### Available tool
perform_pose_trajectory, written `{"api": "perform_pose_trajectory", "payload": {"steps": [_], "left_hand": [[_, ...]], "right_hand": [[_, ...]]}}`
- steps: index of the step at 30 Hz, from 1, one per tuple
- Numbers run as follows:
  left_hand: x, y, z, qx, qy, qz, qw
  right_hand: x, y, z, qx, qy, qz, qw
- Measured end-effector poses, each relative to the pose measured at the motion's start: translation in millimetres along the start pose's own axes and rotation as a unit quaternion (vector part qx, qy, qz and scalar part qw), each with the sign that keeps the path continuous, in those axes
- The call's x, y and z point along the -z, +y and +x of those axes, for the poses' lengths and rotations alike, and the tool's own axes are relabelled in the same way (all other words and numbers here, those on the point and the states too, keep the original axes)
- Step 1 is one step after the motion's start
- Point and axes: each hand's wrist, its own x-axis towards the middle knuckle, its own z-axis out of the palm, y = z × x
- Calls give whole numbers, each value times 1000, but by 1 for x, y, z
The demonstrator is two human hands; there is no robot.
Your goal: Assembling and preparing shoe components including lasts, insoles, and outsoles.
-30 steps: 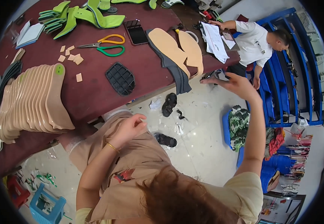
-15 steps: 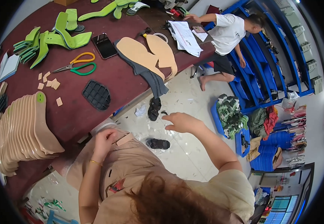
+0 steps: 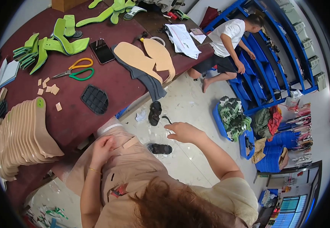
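Note:
My left hand (image 3: 103, 150) hangs over my lap beside the table edge, its fingers curled in; whatever they may hold is hidden. Near it a tan strip (image 3: 130, 142) lies on my trousers. My right hand (image 3: 186, 132) is out over the floor to the right, fingers stretched and apart. A dark curved piece (image 3: 166, 119) shows by its fingertips; I cannot tell whether they touch. On the table nearest my left hand are a stack of glossy beige insoles (image 3: 28, 133) and a black gridded sole piece (image 3: 95, 99).
Scissors (image 3: 73, 70), a phone (image 3: 102, 51), tan insoles (image 3: 138, 59) and green sole pieces (image 3: 64, 41) lie on the dark red table (image 3: 115, 83). Black sandals (image 3: 160, 148) are on the floor. A co-worker (image 3: 225, 43) sits by blue shelves (image 3: 264, 64). A blue bin (image 3: 221, 123) holds patterned straps.
My right hand has dropped slightly toward me. My left hand's fingers have shifted a little. The co-worker's arm has come off the table and down toward the knee. The view has tilted slightly.

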Motion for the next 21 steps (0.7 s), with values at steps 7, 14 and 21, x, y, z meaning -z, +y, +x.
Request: {"api": "perform_pose_trajectory", "payload": {"steps": [7, 14, 21], "left_hand": [[78, -69, 15, 21, 96, 55, 994], [139, -191, 12, 63, 105, 197, 973], [115, -158, 18, -3, 109, 237, 965]], "right_hand": [[7, -12, 1, 3, 0, 7, 1000], [24, -24, 47, 167, 129, 24, 977], [1, -80, 166, 288, 375, 219, 854]]}}
